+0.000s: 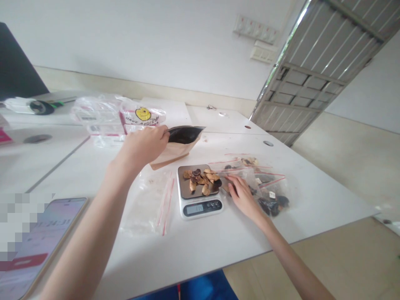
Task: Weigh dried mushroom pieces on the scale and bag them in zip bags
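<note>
In the head view my left hand (pixel 146 143) grips the rim of a brown paper pouch (pixel 175 153), which is tilted with its dark mouth open. In front of it a white kitchen scale (pixel 184 204) carries several brown and dark dried slices (pixel 200 180) on its pan. The digits on its display are too blurred to read surely. My right hand (pixel 243 198) is just right of the pan, fingers stretched and apart, over clear zip bags. Those zip bags (pixel 271 193) contain dark and pale dried pieces.
A flat clear zip bag (pixel 146 208) lies left of the scale. A phone (pixel 50 241) rests at the table's left front. Behind are plastic-wrapped packs (pixel 106 114) and a dark screen (pixel 18 62). The white table (pixel 318 200) ends at right, near a metal gate (pixel 315 71).
</note>
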Available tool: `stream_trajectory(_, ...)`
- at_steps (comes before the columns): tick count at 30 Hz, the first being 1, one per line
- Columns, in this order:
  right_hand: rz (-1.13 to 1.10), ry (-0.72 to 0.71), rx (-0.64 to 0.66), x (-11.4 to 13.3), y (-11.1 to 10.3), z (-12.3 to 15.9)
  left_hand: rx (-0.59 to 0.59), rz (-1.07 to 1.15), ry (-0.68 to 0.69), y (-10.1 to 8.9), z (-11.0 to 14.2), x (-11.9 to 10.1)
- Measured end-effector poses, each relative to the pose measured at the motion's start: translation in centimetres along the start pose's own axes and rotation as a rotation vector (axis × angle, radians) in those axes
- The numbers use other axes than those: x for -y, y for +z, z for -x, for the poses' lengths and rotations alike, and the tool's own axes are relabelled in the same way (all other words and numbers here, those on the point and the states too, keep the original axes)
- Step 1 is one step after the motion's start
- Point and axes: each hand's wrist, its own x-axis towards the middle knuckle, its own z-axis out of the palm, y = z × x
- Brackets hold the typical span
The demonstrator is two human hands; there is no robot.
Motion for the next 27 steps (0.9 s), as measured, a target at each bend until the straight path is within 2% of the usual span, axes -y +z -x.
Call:
stream_trajectory(3,0.030,0.007,0.071,-1.4,-0.6,-0.6,-0.017,0.038,-0.033,0.2,-0.1,0.0)
stream_trajectory(5,0.041,-0.009,0.091,-1.4,-1.1,-1.2,-0.023,0.058,-0.056,0.1,0.0,-0.1)
stream_trajectory(9,-0.022,-0.087,0.075,1.0,-1.6,-2.2,-0.010,0.094,-0.074,-0.3,0.2,-0.4)
stream_trajectory(12,-0.125,-0.160,0.149,3.4,-1.5,-2.3,-0.003,0.104,-0.082,-0.6,0.4,-0.5)
stream_trajectory(15,-0.177,-0.155,0.166,4.5,-1.3,-2.4,-0.008,0.100,-0.075,-0.6,0.5,-0.5)
stream_trajectory(23,-0.342,-0.053,0.137,3.4,-0.4,-2.8,-0.022,0.028,-0.027,-0.1,0.2,-0.3)
stream_trajectory(27,-0.360,-0.052,0.100,3.3,0.1,-3.0,-0.009,-0.006,-0.006,-0.3,0.3,-0.3)
